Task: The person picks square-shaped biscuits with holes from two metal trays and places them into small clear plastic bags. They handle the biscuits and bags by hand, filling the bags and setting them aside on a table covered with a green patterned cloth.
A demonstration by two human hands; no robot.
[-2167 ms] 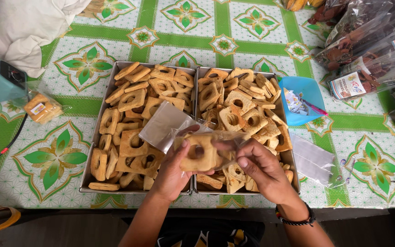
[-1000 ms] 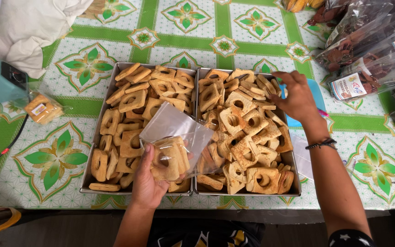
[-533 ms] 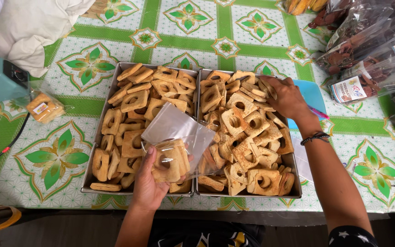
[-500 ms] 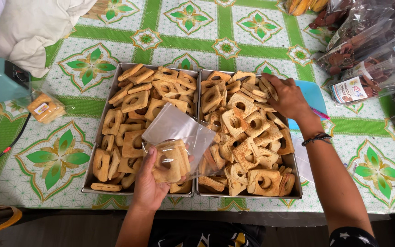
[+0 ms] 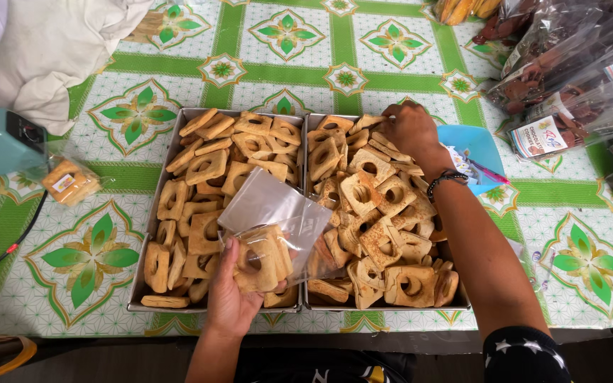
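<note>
Two metal trays, the left tray [image 5: 152, 234] and the right tray [image 5: 462, 298], sit side by side, heaped with tan square biscuits [image 5: 370, 191] that have round holes. My left hand [image 5: 232, 298] holds a clear plastic bag [image 5: 271, 220] with a few of these biscuits in its bottom, over the near edge of the left tray. My right hand [image 5: 409, 128] reaches to the far end of the right tray, fingers down on the biscuits there. What the fingers grip is hidden. A dark bracelet is on that wrist.
A teal heat sealer [image 5: 1, 145] with a black cord stands at the left, with a small packed biscuit bag [image 5: 71, 181] beside it. A blue dish [image 5: 480, 152] lies right of the trays. Bags of dark snacks [image 5: 569, 71] pile at the far right. White cloth [image 5: 58, 50] lies at the far left.
My right hand left the bag, swung out to the right tray's far right corner, then slid left along its far end. My left hand keeps holding the bag, nearly still.
</note>
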